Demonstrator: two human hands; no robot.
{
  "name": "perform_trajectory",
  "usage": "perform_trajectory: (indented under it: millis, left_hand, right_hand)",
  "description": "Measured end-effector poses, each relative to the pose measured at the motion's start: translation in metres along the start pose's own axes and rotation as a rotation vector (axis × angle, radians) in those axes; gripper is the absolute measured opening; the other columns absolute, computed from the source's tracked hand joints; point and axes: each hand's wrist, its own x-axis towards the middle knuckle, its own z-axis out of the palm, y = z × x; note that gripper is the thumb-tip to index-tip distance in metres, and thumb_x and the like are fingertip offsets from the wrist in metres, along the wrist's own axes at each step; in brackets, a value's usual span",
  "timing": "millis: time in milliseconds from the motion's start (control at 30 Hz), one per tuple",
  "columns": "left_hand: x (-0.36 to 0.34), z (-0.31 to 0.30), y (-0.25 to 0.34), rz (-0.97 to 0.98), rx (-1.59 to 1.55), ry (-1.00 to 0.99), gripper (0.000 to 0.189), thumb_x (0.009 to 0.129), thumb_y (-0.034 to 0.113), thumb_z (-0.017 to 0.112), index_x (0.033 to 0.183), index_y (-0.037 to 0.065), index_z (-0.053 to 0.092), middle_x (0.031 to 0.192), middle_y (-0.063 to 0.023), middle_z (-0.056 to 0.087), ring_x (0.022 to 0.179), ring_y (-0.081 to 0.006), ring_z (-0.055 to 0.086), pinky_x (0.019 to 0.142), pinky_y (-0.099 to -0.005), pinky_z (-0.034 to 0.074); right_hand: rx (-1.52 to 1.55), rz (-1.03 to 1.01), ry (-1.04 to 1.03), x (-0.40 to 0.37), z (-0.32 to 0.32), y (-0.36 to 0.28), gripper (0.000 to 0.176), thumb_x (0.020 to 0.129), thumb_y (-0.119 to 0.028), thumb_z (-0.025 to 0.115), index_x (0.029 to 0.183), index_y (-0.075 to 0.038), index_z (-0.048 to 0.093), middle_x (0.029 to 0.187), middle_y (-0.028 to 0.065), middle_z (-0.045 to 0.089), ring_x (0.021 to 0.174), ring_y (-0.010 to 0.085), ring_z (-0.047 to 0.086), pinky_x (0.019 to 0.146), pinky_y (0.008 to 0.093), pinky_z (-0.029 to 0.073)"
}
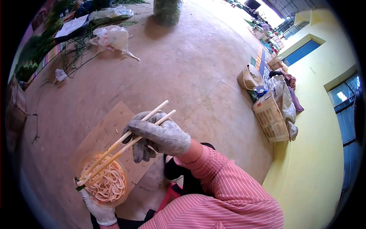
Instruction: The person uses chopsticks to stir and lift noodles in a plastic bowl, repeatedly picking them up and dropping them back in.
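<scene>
In a grey-stained knit glove, my right hand (158, 131) is closed around a pair of chopsticks (126, 139). Their tips reach down to the left, into a clear round bowl (124, 192) of noodles (108, 183). A bit of green leaf (80, 187) and some noodle show at the chopstick tips, by the bowl's left rim. My left hand (97, 210), in a white glove, grips the bowl from below and the left side; most of its fingers are hidden behind the bowl. Beneath the bowl and chopsticks lies a flat piece of cardboard (110, 118) on the floor.
A cardboard box (270, 118) and a bucket (249, 77) stand along the yellow wall (312, 152) at right. Plastic bags (112, 38) and green stalks lie at the upper left. A large wrapped bundle (167, 13) stands on the concrete floor (198, 57) ahead.
</scene>
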Motion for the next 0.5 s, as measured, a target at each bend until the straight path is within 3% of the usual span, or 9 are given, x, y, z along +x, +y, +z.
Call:
perform_trajectory:
  millis: [100,500]
  left_hand:
    - [0.001,-0.002,0.001,-0.004,0.009,0.004,0.057,0.086,0.048,0.040,0.128,0.011,0.033,0.128,-0.0108,0.039,0.112,-0.0274,0.043,0.094,-0.0428,0.037]
    - [0.002,-0.010,0.004,-0.009,0.031,-0.051,0.055,0.086,0.046,0.041,0.128,0.011,0.033,0.129,-0.0108,0.038,0.113,-0.0275,0.042,0.094,-0.0430,0.036]
  right_hand:
    - [-0.005,0.019,-0.005,0.003,-0.001,0.002,0.026,0.086,-0.027,0.049,0.084,-0.002,0.054,0.061,0.0104,0.059,0.045,0.0144,0.057,0.036,0.0204,0.041]
    - [-0.009,0.015,-0.013,0.007,-0.005,0.009,0.026,0.086,-0.026,0.049,0.083,-0.001,0.055,0.059,0.0107,0.060,0.043,0.0136,0.056,0.036,0.0198,0.041]
